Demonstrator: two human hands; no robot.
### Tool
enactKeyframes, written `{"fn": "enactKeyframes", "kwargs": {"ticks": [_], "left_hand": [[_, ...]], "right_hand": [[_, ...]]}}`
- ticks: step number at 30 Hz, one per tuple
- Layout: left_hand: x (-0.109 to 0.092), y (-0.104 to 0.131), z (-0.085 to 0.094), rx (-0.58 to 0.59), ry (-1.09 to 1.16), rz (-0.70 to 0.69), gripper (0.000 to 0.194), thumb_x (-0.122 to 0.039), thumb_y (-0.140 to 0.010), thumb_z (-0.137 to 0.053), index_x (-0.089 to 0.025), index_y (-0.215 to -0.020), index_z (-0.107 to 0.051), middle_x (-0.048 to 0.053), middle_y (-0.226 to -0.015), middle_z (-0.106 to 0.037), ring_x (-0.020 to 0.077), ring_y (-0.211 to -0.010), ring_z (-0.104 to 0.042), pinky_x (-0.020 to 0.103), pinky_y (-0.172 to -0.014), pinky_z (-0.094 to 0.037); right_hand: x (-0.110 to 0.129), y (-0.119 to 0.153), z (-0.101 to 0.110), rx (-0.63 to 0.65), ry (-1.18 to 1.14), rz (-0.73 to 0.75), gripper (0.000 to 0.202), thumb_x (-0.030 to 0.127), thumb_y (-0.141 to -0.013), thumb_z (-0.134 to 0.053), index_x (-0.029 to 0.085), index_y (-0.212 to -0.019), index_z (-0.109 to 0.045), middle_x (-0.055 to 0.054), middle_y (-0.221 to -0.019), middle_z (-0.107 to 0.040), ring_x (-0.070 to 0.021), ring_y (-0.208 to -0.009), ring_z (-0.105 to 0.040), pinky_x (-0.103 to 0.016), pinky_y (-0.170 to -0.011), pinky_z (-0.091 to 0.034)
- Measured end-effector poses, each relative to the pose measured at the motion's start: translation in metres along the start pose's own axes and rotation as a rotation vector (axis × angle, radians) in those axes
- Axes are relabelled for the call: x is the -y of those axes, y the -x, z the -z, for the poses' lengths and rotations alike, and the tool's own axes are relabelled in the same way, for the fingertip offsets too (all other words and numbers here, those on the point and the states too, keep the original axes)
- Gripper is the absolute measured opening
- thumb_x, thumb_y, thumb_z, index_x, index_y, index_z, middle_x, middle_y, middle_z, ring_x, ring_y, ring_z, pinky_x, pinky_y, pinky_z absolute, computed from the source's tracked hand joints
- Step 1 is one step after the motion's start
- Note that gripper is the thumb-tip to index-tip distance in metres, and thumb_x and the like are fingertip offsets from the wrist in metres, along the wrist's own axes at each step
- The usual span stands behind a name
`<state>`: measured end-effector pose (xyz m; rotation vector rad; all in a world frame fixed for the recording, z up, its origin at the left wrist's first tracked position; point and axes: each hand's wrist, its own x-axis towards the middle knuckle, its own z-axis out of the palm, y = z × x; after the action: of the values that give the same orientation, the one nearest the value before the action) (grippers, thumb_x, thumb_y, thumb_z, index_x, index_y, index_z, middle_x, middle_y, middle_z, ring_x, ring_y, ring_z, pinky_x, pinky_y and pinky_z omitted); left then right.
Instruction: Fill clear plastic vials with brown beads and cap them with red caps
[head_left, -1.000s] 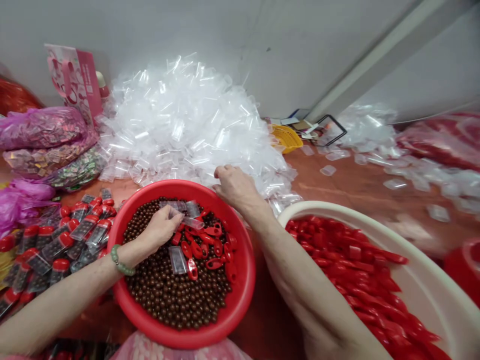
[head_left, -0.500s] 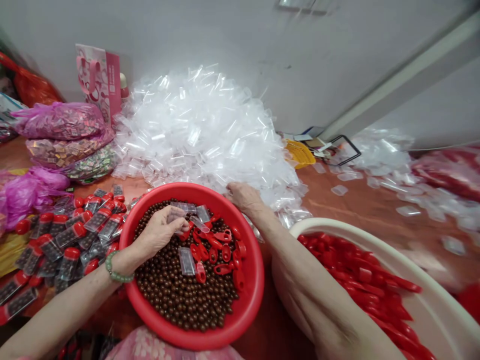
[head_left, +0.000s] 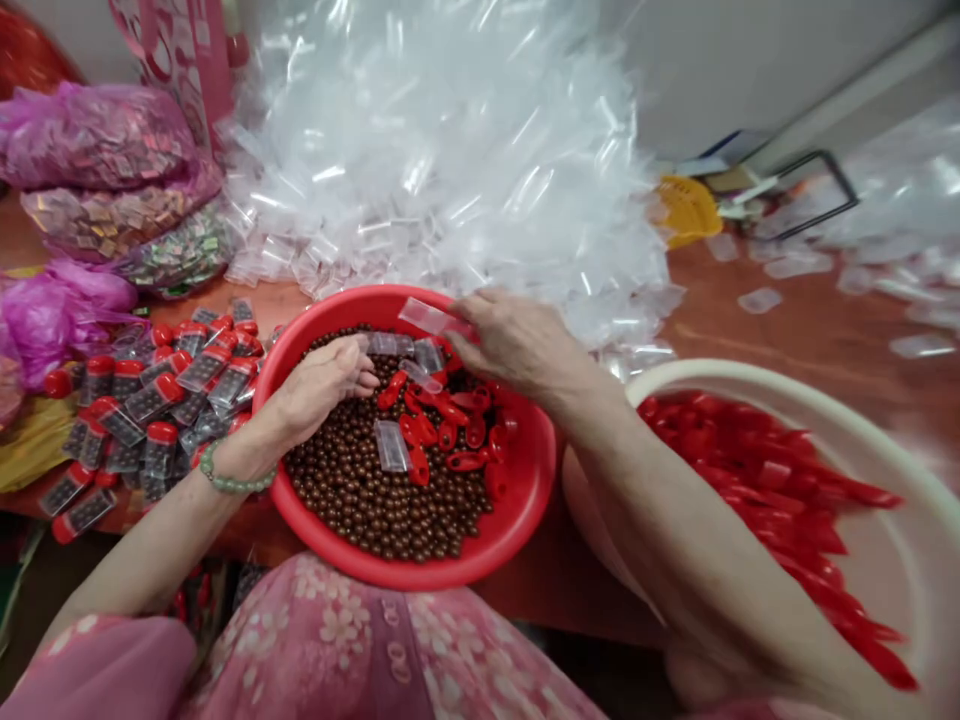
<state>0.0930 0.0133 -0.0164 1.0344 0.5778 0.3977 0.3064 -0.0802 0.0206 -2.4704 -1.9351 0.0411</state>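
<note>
In front of me stands a red basin (head_left: 409,572) holding brown balls (head_left: 382,510), several red caps (head_left: 442,410) and loose clear plastic containers (head_left: 391,446). Over the basin's left side, my left hand (head_left: 319,390) is closed around what looks like a clear container, mostly hidden by the fingers. My right hand (head_left: 517,340) is above the far right rim, pinching another clear plastic container (head_left: 426,316) that points left over the basin.
Behind the basin rises a big heap of clear containers (head_left: 450,170). Filled containers with red caps (head_left: 161,390) lie to the left, near pink bags (head_left: 97,140). A cream tub (head_left: 750,375) of red caps (head_left: 750,470) stands right. A yellow basket (head_left: 686,210) sits farther back.
My right hand has come from the heap's edge to over the basin, bringing a clear container. My left hand stays over the balls. The view has tilted down.
</note>
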Motion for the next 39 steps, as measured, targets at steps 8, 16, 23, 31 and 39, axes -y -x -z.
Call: {"fn": "enactKeyframes", "kwargs": {"ticks": [8,16,23,31,39], "left_hand": [[-0.011,0.02,0.006,-0.051,-0.097,-0.017,0.039,-0.033,-0.076,-0.077,-0.017,-0.107,-0.061,0.001,-0.1,-0.062,0.0122,-0.091,-0.062,0.026,-0.086,-0.046],[-0.007,0.018,0.016,0.018,-0.58,-0.092,0.044,-0.027,-0.075,-0.074,-0.016,-0.117,-0.066,0.007,-0.114,-0.07,0.0217,-0.104,-0.062,0.037,-0.099,-0.045],[-0.002,0.025,0.017,0.068,-1.013,-0.19,0.046,-0.03,-0.08,-0.069,-0.018,-0.124,-0.064,0.009,-0.114,-0.072,0.0242,-0.102,-0.066,0.039,-0.097,-0.048],[0.005,0.029,0.023,0.008,-0.952,-0.173,0.044,-0.028,-0.082,-0.067,-0.016,-0.124,-0.06,0.011,-0.12,-0.067,0.0246,-0.106,-0.064,0.041,-0.099,-0.049],[0.01,0.031,0.02,0.09,-0.623,-0.215,0.036,-0.022,-0.076,-0.072,-0.018,-0.111,-0.063,0.008,-0.115,-0.062,0.0201,-0.107,-0.062,0.036,-0.1,-0.05]], "right_hand": [[0.046,0.04,-0.015,0.247,-0.314,0.449,0.049,0.053,-0.083,-0.067,0.015,-0.114,-0.063,-0.013,-0.108,-0.065,-0.0275,-0.098,-0.063,-0.039,-0.086,-0.05],[0.037,0.04,-0.012,0.259,-0.402,0.41,0.041,0.042,-0.084,-0.067,0.015,-0.115,-0.063,-0.011,-0.105,-0.068,-0.0265,-0.097,-0.065,-0.042,-0.091,-0.049],[0.03,0.013,-0.02,-0.05,-0.224,0.152,0.036,0.037,-0.092,-0.055,0.014,-0.12,-0.06,-0.017,-0.123,-0.061,-0.0302,-0.111,-0.059,-0.041,-0.091,-0.044],[0.045,0.015,-0.047,0.211,0.016,0.38,0.024,0.017,-0.094,-0.041,0.014,-0.095,-0.065,-0.013,-0.1,-0.068,-0.0264,-0.096,-0.061,-0.039,-0.084,-0.036],[0.028,0.028,-0.029,0.162,-0.131,0.277,0.02,0.023,-0.091,-0.05,0.016,-0.088,-0.068,-0.013,-0.093,-0.072,-0.0275,-0.093,-0.064,-0.047,-0.096,-0.038]]}}
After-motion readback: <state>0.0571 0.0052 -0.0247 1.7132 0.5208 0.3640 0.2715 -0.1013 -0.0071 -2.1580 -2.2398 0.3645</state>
